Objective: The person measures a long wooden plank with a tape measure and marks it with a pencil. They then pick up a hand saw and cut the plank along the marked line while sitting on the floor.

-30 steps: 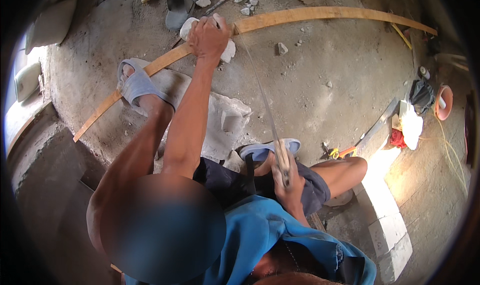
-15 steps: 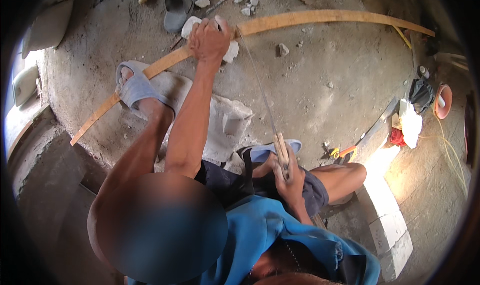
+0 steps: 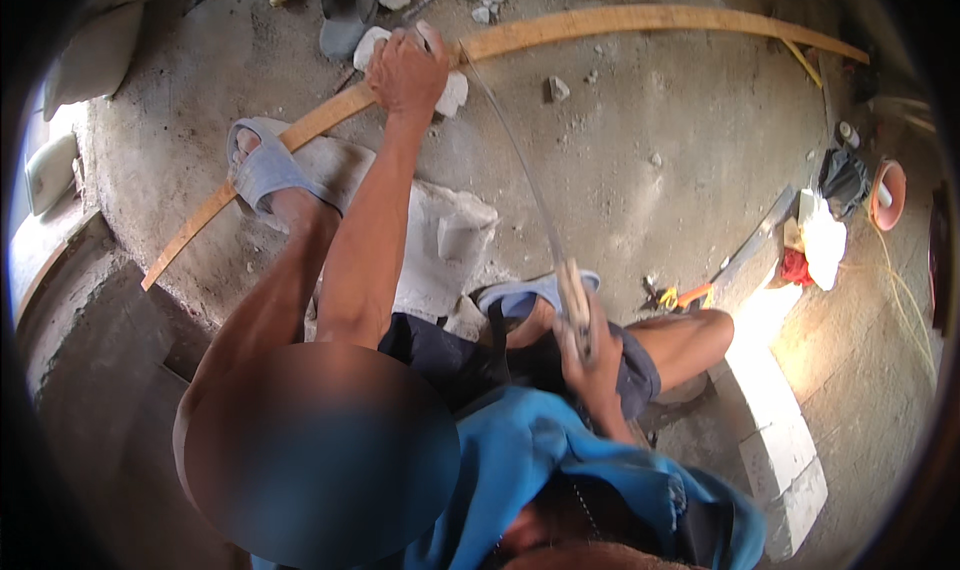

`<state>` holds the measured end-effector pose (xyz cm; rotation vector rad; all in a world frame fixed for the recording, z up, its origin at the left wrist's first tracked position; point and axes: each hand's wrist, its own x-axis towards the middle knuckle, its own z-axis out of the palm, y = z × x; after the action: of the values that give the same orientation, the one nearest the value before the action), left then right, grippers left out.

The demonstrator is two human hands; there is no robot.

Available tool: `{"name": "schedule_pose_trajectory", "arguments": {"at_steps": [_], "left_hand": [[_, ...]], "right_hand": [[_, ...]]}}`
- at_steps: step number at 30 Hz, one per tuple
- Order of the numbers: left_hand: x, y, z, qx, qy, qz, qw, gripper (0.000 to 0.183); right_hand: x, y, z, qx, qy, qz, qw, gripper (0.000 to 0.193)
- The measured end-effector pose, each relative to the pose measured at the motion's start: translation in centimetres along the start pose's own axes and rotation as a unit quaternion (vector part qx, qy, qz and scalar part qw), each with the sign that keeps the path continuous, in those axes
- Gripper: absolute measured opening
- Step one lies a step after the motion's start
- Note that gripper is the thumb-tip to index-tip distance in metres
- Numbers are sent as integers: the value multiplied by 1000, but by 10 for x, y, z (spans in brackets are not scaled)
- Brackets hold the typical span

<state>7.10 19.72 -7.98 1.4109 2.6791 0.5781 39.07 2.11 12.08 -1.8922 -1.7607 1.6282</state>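
Note:
A long, narrow wooden plank (image 3: 640,18) spans the far side, appearing bowed in this view. My left hand (image 3: 408,72) is closed over it, pressing it down beside pale stone pieces. Under my left foot, in a grey-blue sandal (image 3: 272,173), another part of the plank is pinned. My right hand (image 3: 590,358) grips the wooden handle of a handsaw (image 3: 522,173). The thin blade slants up and left, its tip reaching the plank's edge just right of my left hand. Any cut there is too small to make out.
A pale stone block (image 3: 445,240) lies beneath the plank between my legs. Broken stones (image 3: 485,0) and grey footwear (image 3: 347,20) are scattered at the far side. Rightward are another saw-like blade (image 3: 765,232), a black bag (image 3: 845,182), an orange container (image 3: 886,195) and pale blocks (image 3: 780,460).
My right hand and the saw handle have shifted slightly right, with the blade's angle changed a little. My left hand still holds the plank, and the whole view has drifted slightly.

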Motion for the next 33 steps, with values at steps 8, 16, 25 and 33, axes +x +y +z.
{"name": "schedule_pose_trajectory", "arguments": {"at_steps": [8,16,25,33], "left_hand": [[14,1,5,29,6,10,1000,47],[2,-13,12,30,35,14,999,47],[5,-27,19,116,-18,72,991,41],[4,-3,22,53,67,80,993,46]], "right_hand": [[145,-33,57,8,28,-81,996,58],[55,-13,19,25,-35,-8,999,57],[72,18,50,-72,71,-183,978,62],[169,-27,53,-20,43,-137,989,66]]}}
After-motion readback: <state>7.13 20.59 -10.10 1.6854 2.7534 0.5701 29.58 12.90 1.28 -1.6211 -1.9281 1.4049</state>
